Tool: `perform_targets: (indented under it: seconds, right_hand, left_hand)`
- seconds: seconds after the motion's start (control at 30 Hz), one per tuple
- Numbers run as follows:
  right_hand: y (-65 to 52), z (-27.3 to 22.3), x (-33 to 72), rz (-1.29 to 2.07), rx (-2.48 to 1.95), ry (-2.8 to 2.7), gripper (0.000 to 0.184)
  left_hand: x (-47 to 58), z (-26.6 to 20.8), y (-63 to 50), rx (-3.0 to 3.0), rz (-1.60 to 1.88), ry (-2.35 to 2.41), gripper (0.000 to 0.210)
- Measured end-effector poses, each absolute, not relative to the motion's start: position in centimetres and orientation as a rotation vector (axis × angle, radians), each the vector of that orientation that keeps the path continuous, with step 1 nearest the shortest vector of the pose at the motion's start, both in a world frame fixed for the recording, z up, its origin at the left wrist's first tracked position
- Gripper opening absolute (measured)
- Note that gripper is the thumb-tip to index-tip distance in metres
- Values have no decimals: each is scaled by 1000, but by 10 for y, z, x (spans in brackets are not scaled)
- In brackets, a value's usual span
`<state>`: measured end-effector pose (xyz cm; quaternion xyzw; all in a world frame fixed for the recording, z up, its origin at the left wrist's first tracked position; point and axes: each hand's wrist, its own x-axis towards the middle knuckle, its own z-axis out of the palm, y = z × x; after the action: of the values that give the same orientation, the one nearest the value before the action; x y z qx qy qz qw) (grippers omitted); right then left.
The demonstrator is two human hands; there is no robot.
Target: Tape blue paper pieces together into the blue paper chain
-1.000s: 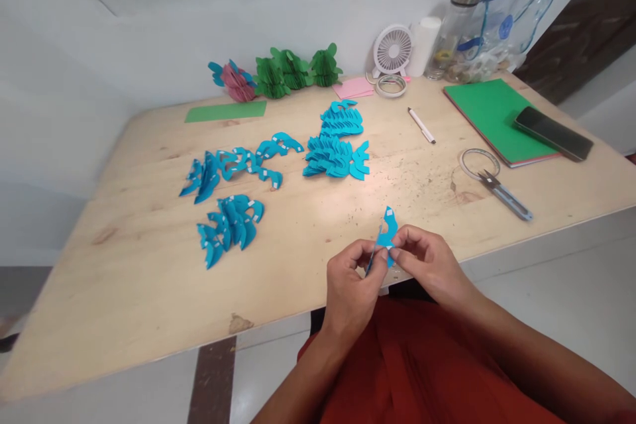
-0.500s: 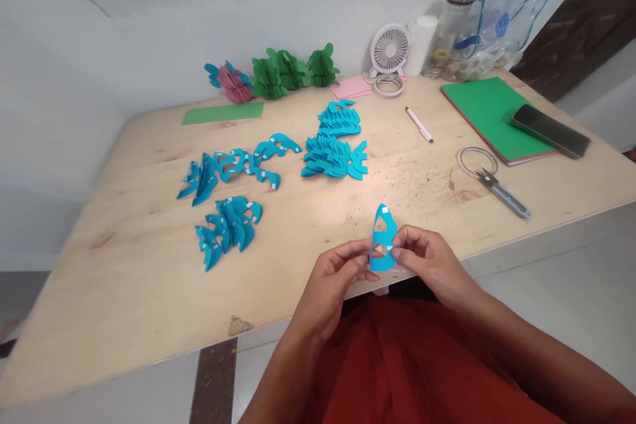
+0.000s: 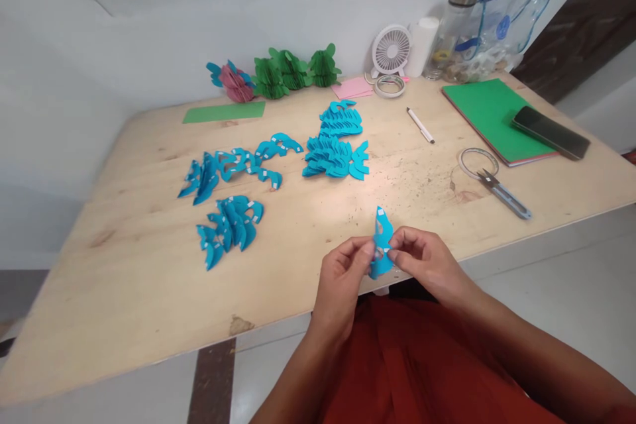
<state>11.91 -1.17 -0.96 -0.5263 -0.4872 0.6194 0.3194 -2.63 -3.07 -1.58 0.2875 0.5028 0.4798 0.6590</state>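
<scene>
Near the table's front edge, a blue paper cutout (image 3: pixel 382 236) with holes and small white squares is held up between my two hands. My left hand (image 3: pixel 345 271) pinches its left edge between thumb and fingers. On the opposite edge, the thumb and forefinger of my right hand (image 3: pixel 422 255) are closed on the same cutout. More blue cutouts with white squares lie in a front-left group (image 3: pixel 231 228) and a back-left group (image 3: pixel 233 164). Two stacks of folded blue paper, a nearer stack (image 3: pixel 328 158) and a farther stack (image 3: pixel 342 120), rest beyond my hands.
Snips (image 3: pixel 504 193) and a tape roll (image 3: pixel 477 163) lie at right, near a pen (image 3: pixel 420 125). A phone (image 3: pixel 550 132) rests on green sheets (image 3: pixel 481 109). Along the wall stand green paper figures (image 3: pixel 293 71), a small fan (image 3: pixel 391 51) and a bottle (image 3: pixel 454 26).
The cutout has turned and looks narrower. My left thumb has moved up onto its left edge, where the fingers were lower and looser before.
</scene>
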Motion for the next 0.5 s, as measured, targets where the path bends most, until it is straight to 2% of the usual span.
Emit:
perform_targets:
  seconds: [0.2, 0.5]
  right_hand:
    - [-13, -10, 117, 1615, -1380, -1340, 8]
    - [-12, -11, 116, 1636, -1368, -1312, 9]
  left_hand:
    - [-25, -13, -29, 668, 1053, 1176, 13]
    - [-26, -14, -28, 685, 1057, 1175, 14]
